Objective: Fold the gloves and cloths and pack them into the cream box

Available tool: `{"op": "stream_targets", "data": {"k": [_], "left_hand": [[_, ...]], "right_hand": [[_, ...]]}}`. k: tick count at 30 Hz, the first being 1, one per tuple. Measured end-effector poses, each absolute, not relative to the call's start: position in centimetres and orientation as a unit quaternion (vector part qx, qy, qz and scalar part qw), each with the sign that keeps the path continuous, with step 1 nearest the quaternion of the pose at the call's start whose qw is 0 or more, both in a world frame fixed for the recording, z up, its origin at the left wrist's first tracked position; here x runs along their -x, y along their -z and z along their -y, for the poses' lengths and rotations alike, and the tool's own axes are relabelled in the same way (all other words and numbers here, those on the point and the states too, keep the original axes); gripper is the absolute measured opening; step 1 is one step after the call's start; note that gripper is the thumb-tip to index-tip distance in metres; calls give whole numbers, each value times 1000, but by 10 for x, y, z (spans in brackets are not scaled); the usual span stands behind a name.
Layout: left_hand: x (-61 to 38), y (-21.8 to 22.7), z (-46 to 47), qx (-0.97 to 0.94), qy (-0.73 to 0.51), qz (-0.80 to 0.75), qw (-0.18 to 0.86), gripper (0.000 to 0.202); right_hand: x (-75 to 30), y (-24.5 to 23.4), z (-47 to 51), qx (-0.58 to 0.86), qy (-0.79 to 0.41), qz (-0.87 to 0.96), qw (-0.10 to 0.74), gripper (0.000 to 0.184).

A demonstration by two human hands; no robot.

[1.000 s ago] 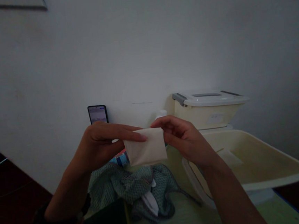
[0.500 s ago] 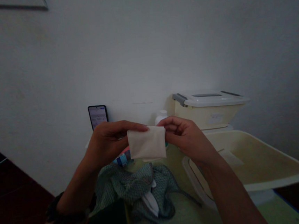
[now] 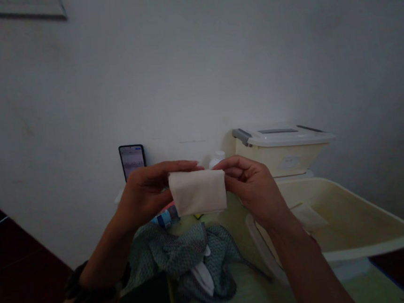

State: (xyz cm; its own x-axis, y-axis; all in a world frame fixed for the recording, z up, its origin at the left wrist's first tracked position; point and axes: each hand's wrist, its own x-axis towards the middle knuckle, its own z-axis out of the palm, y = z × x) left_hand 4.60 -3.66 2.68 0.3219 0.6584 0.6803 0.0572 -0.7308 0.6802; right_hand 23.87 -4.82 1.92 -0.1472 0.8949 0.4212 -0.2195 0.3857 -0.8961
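Observation:
A small folded cream cloth (image 3: 199,193) hangs upright in mid-air between my two hands. My left hand (image 3: 147,189) grips its left upper corner, fingers stretched along behind the top edge and the thumb partly hidden by the fabric. At the right upper corner, my right hand (image 3: 249,182) pinches it between thumb and fingers. Below lies a crumpled grey-green knitted cloth (image 3: 182,252) with a white piece (image 3: 203,278) showing in its folds. Behind the folded cloth, a white bottle (image 3: 217,157) is mostly hidden.
A phone (image 3: 132,161) leans against the wall at the left. A lidded cream bin (image 3: 276,156) stands at the back right, before it an open cream tub (image 3: 376,249) holding a pale flat piece (image 3: 308,215). A blue-labelled item (image 3: 166,218) and a dark green object (image 3: 144,300) lie left.
The cloth's top edge now folds over, and my left thumb has gone from its front face. My left fingers have slid behind the top edge. A yellow bit shows under the cloth.

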Motion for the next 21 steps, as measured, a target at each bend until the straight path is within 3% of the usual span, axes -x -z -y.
{"op": "stream_targets", "data": {"k": [3, 9, 13, 21], "left_hand": [[-47, -27, 36, -753, -525, -257, 303, 13], [-46, -25, 31, -721, -531, -288, 339, 16], [-46, -23, 25, -703, -521, -320, 363, 19], [-47, -19, 19, -650, -454, -317, 521, 15]], "right_hand": [[-239, -19, 48, 275, -468, 610, 578, 10], [-245, -17, 48, 248, -428, 672, 550, 23], [-251, -17, 47, 264, -309, 763, 503, 34], [-251, -13, 44, 320, -246, 780, 478, 34]]}}
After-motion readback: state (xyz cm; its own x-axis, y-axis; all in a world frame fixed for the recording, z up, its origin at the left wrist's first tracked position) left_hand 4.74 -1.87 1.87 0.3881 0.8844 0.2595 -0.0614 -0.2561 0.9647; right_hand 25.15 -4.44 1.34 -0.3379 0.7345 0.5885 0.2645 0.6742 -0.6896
